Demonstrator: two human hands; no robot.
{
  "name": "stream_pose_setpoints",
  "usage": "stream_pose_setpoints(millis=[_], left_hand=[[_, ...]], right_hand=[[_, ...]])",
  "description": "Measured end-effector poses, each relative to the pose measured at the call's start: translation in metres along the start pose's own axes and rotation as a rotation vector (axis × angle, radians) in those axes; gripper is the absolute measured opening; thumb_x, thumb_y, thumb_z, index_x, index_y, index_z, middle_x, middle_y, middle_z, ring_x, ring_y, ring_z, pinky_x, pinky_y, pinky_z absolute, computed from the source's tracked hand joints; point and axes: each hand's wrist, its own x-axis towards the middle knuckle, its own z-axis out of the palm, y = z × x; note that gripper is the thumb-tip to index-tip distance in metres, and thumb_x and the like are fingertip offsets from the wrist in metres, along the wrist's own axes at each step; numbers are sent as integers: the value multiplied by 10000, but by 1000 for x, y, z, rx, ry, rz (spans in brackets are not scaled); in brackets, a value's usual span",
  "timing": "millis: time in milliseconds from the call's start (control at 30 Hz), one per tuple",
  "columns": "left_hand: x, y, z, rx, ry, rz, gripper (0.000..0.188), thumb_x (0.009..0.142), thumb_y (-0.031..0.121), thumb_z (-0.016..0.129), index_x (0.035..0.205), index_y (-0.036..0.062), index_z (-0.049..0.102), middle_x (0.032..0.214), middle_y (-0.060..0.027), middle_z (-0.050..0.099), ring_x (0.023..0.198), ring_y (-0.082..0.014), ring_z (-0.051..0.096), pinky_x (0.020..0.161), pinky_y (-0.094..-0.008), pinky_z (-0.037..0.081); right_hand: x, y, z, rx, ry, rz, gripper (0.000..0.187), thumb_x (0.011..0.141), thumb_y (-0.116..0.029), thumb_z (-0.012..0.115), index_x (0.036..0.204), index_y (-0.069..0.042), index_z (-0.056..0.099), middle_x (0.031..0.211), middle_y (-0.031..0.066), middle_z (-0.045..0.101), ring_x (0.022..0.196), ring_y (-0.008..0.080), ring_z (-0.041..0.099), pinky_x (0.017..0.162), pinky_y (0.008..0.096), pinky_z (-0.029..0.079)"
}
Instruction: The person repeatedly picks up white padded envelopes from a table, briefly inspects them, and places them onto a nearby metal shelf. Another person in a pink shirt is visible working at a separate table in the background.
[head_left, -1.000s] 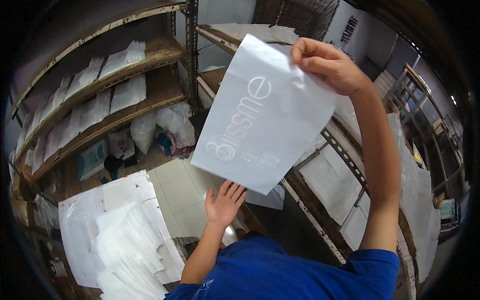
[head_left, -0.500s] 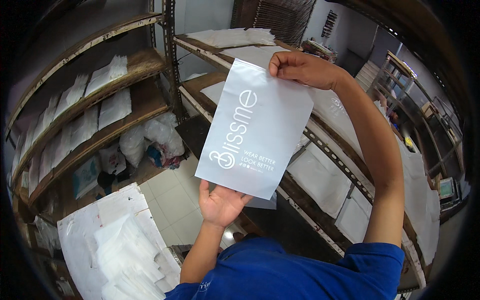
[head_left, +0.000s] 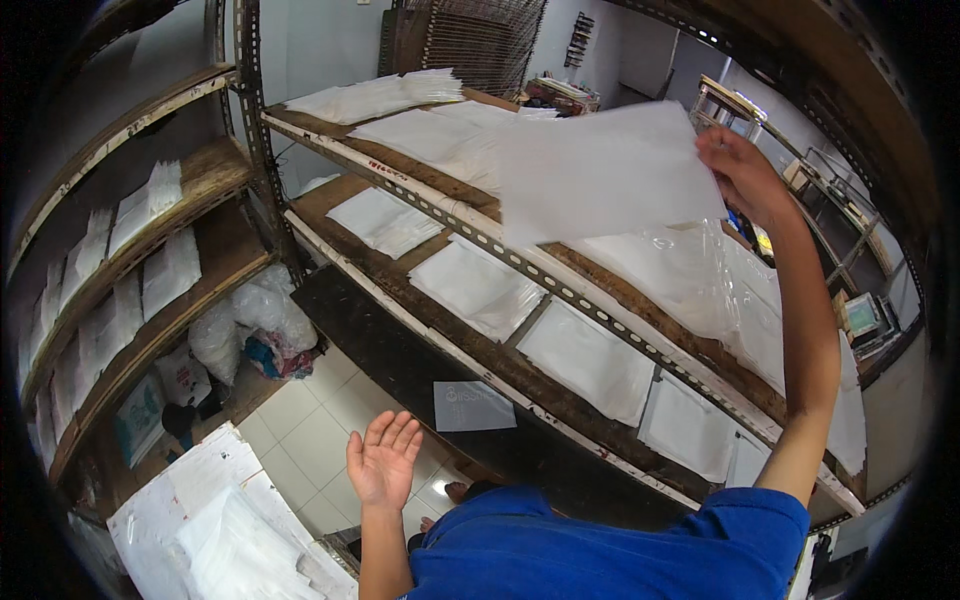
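My right hand (head_left: pixel 742 172) is raised at the upper right and pinches the right edge of a thin whitish plastic bag (head_left: pixel 610 172). The bag stretches out to the left, above the upper shelf, with its plain side showing. My left hand (head_left: pixel 386 468) is apart from it, lower down over the tiled floor, palm up with fingers extended and holding nothing. Beyond that hand, a grey plastic bag with white print (head_left: pixel 475 406) lies flat on a dark lower board (head_left: pixel 370 325).
Flat white bags (head_left: pixel 475 285) lie in overlapping rows along the perforated metal shelf rack (head_left: pixel 560 285). Another rack (head_left: pixel 215 175) with bag stacks stands left. At the lower left, a white board (head_left: pixel 150 515) carries a pile of bags (head_left: pixel 240 550). Clear sacks (head_left: pixel 250 310) sit below the left rack.
My right hand has moved right, carrying the bag up and away from my left hand. The bag's printed face no longer shows. My left hand has released it and dropped lower. The view has shifted.
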Motion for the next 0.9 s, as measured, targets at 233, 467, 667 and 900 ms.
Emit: stream_pose_setpoints(millis=[233, 467, 667, 900], left_hand=[[4, -7, -24, 109, 52, -23, 374, 933, 300, 462, 1110, -17, 555, 1089, -190, 610, 1032, -303, 587, 928, -435, 464], [6, -13, -20, 161, 65, -3, 358, 926, 280, 468, 1097, -26, 543, 1053, -183, 614, 975, -288, 611, 885, -400, 497], [-8, 1, -18, 209, 75, 47, 350, 933, 275, 469, 1108, -17, 547, 1068, -176, 613, 996, -287, 597, 918, -411, 473], [-48, 24, -27, 346, 93, 106, 299, 978, 202, 420, 1152, -11, 538, 1073, -162, 616, 1018, -240, 603, 917, -369, 476]], right_hand=[[-48, 38, -19, -112, 3, 217, 163, 820, -127, 591, 951, -41, 547, 792, 2, 500, 657, 92, 486, 568, 252, 436], [-57, 45, -27, -264, -155, 265, 103, 857, -124, 589, 902, -45, 541, 700, -19, 476, 558, 53, 440, 449, 211, 335], [-36, 54, -25, -612, -227, 183, 110, 887, -134, 569, 866, -34, 527, 697, -18, 466, 573, 66, 429, 471, 240, 345], [29, 62, -89, -718, -142, -276, 248, 878, -99, 569, 1103, 7, 559, 1008, 145, 611, 951, 261, 591, 841, 373, 460]])
